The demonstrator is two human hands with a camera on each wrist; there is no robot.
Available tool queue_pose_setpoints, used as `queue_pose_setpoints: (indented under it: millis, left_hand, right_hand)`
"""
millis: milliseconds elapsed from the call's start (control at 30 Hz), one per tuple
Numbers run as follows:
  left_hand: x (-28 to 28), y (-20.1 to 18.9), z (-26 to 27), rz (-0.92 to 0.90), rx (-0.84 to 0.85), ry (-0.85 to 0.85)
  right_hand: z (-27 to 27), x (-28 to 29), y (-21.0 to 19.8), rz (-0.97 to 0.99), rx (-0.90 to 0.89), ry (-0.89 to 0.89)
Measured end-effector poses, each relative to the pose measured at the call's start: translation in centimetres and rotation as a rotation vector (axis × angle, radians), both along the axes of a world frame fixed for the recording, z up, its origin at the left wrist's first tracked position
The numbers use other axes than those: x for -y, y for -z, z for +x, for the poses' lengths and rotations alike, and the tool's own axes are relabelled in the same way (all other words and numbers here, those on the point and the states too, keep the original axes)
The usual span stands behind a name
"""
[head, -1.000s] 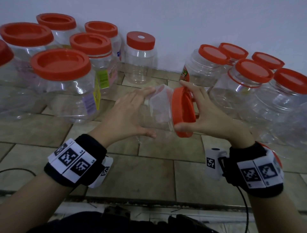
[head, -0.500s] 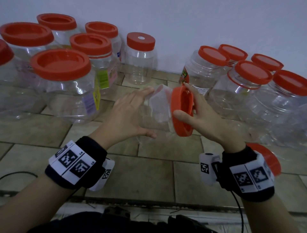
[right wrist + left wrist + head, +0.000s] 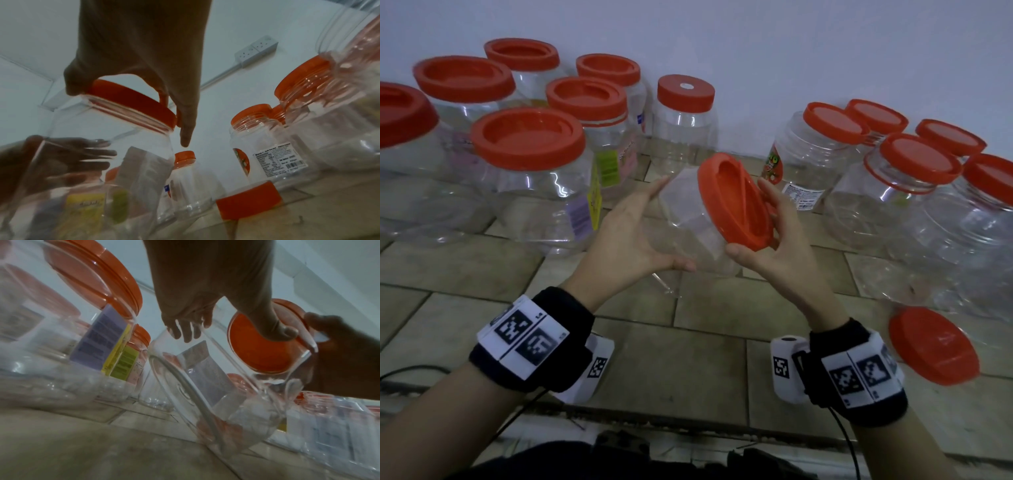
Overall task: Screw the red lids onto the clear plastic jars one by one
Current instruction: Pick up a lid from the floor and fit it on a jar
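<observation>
A clear plastic jar (image 3: pixel 688 219) is tilted with its mouth toward the right, above the tiled floor. My left hand (image 3: pixel 654 226) holds its side, fingers along the far wall and thumb underneath. A red lid (image 3: pixel 736 202) sits on the jar's mouth. My right hand (image 3: pixel 777 226) grips this lid, thumb on the lower rim and fingers behind the upper rim. In the left wrist view my left hand (image 3: pixel 205 313) curls over the jar (image 3: pixel 205 378), with the lid (image 3: pixel 263 347) beyond. In the right wrist view my right hand (image 3: pixel 144 65) spans the lid (image 3: pixel 131 104).
Several clear jars with red lids stand along the wall, one group at the left (image 3: pixel 527 164) and one at the right (image 3: pixel 914 192). Another red lid (image 3: pixel 933 346) lies low beside my right wrist; whether a jar is under it is unclear. Bare tiles (image 3: pixel 688 359) lie between my wrists.
My right hand has turned on the lid, its thumb sliding to the lower rim. The jar mouth has tipped upward, so the lid's top now faces me more.
</observation>
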State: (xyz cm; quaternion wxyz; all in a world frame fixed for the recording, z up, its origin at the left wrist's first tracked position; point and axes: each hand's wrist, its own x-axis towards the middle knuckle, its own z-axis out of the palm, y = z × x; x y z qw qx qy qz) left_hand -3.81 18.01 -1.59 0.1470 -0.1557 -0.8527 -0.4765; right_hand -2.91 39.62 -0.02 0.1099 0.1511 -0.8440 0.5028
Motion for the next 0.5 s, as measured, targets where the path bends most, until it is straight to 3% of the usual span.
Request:
queue_pose_setpoints:
  millis: [200, 367, 500]
  left_hand:
    - [1.0, 0.1, -0.4, 0.024, 0.042, 0.020]
    - [3.4, -0.5, -0.5, -0.149, -0.002, 0.162]
    - [5.6, -0.1, -1.1, -0.303, -0.060, 0.150]
  right_hand:
    - [-0.6, 1.8, 0.0, -0.064, -0.069, 0.076]
    - [-1.7, 2.0, -1.3, 0.018, -0.140, 0.101]
    - [-2.7, 2.5, -2.4, 0.149, -0.153, 0.108]
